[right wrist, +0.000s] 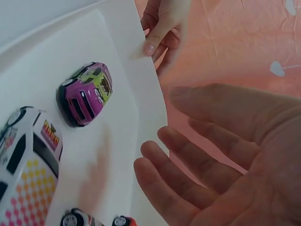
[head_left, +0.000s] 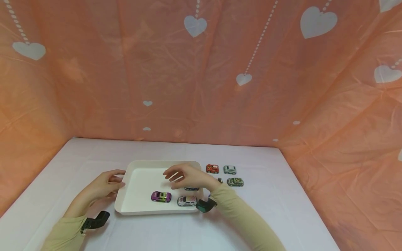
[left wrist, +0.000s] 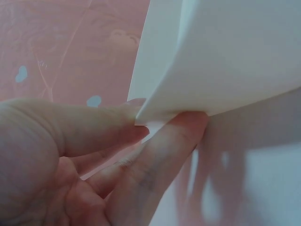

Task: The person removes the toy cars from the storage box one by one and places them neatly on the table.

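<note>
Peach-orange sheeting (head_left: 163, 62) wraps the whole scene here, far side, left and right, creased all over and printed with white hearts (head_left: 195, 26), some hanging on dotted strings. Inside it, a white-covered table (head_left: 282, 205) spreads wide, meeting the sheeting along its far edge. And on that surface, left of centre, sits the white tray (head_left: 138, 181), low-walled with rounded corners, right between the two hands! Tan sleeves (head_left: 248, 219) come in from the near side, left and right. The left hand (head_left: 103, 184) has the tray's left rim, pinched, thumb on one face and fingers tucked beneath. Over on the right, the right hand (head_left: 190, 177) hovers above the tray's right part, palm bare, fingers loosely spread and gently bent, gripping nothing. Dark bands (head_left: 97, 220) ride both wrists. Now the little cars: in the tray, the purple car (head_left: 161, 197) lies near the middle of the near side, just left of the white car (head_left: 187, 201) with its dotted patch, and a blue car (head_left: 191, 189) peeks out under the right hand, mostly hidden. Outside, just beyond the tray's right wall, the red car (head_left: 212, 169) and the pale car (head_left: 230, 169) line up on the far side, with the camouflage car (head_left: 235, 182) nearer.
</note>
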Demonstrator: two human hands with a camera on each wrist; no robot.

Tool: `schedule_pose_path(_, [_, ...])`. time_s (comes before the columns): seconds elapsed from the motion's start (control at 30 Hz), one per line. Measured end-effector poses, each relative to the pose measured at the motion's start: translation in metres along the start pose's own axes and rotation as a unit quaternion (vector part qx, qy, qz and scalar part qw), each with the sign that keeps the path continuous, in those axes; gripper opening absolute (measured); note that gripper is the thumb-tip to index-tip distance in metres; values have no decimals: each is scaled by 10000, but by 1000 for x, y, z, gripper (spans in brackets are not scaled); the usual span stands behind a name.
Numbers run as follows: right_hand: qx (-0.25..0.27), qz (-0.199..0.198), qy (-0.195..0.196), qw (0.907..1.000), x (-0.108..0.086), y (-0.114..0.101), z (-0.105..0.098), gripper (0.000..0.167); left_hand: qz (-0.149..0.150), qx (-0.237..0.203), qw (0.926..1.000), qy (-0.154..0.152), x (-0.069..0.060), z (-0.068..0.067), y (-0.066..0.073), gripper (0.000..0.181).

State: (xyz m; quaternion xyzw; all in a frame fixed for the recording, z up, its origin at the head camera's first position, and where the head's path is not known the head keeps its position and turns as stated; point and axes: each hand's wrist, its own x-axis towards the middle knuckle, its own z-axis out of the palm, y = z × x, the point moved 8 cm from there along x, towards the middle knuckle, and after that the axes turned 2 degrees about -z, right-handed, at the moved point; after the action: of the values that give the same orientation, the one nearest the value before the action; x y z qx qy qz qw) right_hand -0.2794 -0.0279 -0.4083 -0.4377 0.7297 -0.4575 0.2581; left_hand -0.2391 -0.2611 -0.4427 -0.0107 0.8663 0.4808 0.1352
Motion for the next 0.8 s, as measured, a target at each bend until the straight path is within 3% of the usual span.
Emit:
schedule_pose_path(0.27, [-6, 64, -261, 9996, 6, -1, 11, 49, 102, -94, 9999, -9, 1, 0, 0, 51])
schedule_pose_path(0.6, [-284, 607, -524, 9964, 7, 9, 23, 52, -52, -66, 10000, -21, 1, 0, -1, 54])
schedule_pose_path(0.8, [-383, 671, -684, 9947, 8, 10, 29, 54, 53, -50, 10000, -18, 2, 0, -1, 51])
